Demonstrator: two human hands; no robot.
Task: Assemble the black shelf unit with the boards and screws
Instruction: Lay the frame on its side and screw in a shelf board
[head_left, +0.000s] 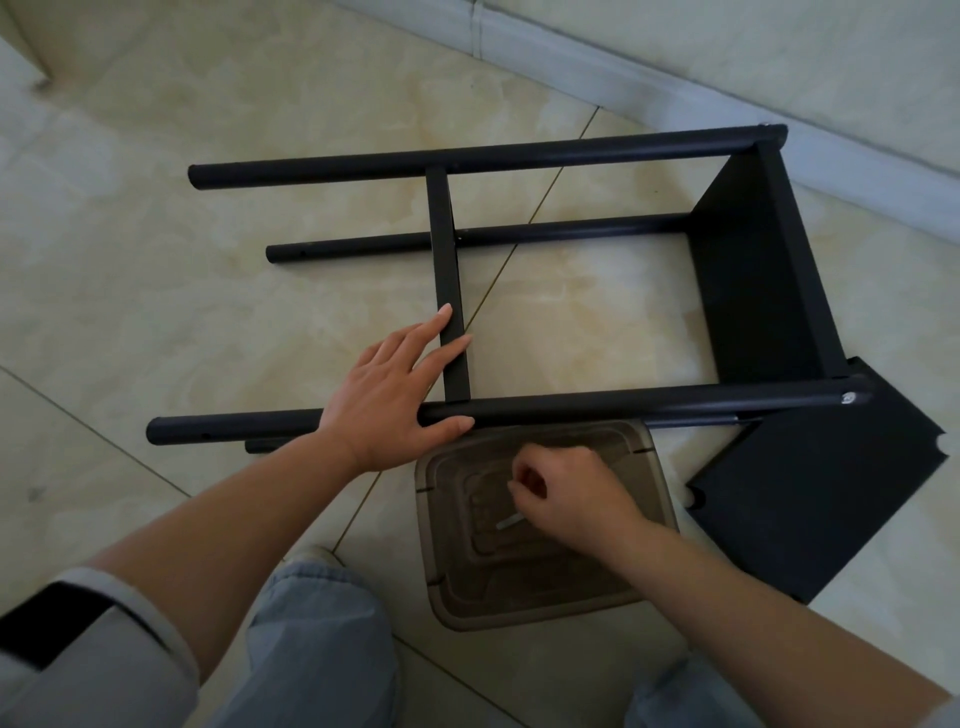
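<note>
Shelf frame (519, 291) on its side; left hand (395, 400) flat, fingers straight, on lower tube (623, 405); right hand (571, 499) pinches screw (511, 521) (over brown tray (447, 587)).

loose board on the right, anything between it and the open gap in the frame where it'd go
Nothing visible blocks it. The loose board lies flat on the floor, its corner tucked under the frame's near pole. The left hand rests further left on that pole; the right hand is over the brown tray.

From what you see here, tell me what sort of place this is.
Probably a room in a home: a glossy tiled floor, a pale skirting board along the wall, and a half-built black shelf frame lying on its side.
</note>
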